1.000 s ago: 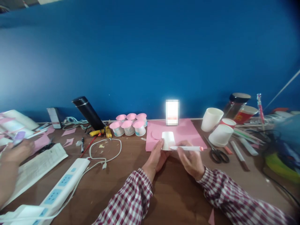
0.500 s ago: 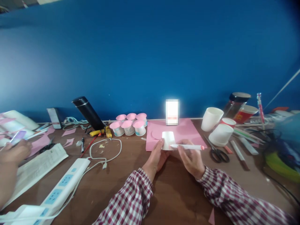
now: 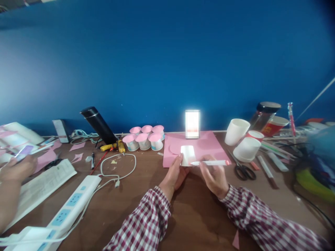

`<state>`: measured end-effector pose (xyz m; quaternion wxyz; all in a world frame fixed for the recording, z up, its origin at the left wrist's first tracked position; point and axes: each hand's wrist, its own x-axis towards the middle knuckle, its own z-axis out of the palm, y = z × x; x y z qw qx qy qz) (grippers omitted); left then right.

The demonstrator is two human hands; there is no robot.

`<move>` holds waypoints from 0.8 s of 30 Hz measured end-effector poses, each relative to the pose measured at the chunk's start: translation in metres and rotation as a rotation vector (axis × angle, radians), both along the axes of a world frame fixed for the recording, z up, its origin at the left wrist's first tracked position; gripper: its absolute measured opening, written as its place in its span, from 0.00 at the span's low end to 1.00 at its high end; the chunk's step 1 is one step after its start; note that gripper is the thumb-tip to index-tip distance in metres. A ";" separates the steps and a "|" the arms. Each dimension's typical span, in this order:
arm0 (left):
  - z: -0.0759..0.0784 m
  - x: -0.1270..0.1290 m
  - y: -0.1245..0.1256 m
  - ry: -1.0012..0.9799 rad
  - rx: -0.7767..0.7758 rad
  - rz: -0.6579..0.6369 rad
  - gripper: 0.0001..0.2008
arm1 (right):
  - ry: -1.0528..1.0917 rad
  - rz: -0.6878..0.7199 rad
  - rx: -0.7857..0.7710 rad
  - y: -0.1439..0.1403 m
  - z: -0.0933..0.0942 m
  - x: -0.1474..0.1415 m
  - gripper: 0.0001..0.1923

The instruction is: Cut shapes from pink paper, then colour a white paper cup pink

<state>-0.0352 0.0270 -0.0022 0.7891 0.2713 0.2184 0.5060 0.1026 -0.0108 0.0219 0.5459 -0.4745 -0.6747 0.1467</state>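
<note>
My left hand [image 3: 175, 176] holds a small white paper cup [image 3: 187, 154] upside down on the near edge of a pink paper sheet [image 3: 206, 144]. My right hand [image 3: 215, 176] grips a white marker with an orange-pink cap [image 3: 209, 162], lying sideways with its tip against the cup's right side. A pink paper circle [image 3: 174, 149] lies on the sheet just left of the cup. Both sleeves are red-and-white plaid.
Several pink-topped cups [image 3: 143, 138] stand at the back left of the sheet, white cups [image 3: 242, 139] and scissors [image 3: 242, 169] to the right. A power strip [image 3: 70, 204], white cable [image 3: 117, 170] and black flask [image 3: 98, 125] lie left. Another person's hand [image 3: 15, 170] works at far left.
My hands and the cup stay nearly in place; the marker shifts slightly up and right. The other person's hand at far left has moved a little.
</note>
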 end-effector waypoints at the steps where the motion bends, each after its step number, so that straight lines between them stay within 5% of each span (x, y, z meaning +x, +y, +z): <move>1: 0.000 0.000 0.000 0.001 -0.001 -0.001 0.21 | 0.008 -0.010 0.004 0.000 0.000 0.000 0.05; 24: 0.002 0.000 0.000 0.006 -0.013 0.011 0.19 | -0.013 0.009 -0.032 0.001 0.002 -0.001 0.06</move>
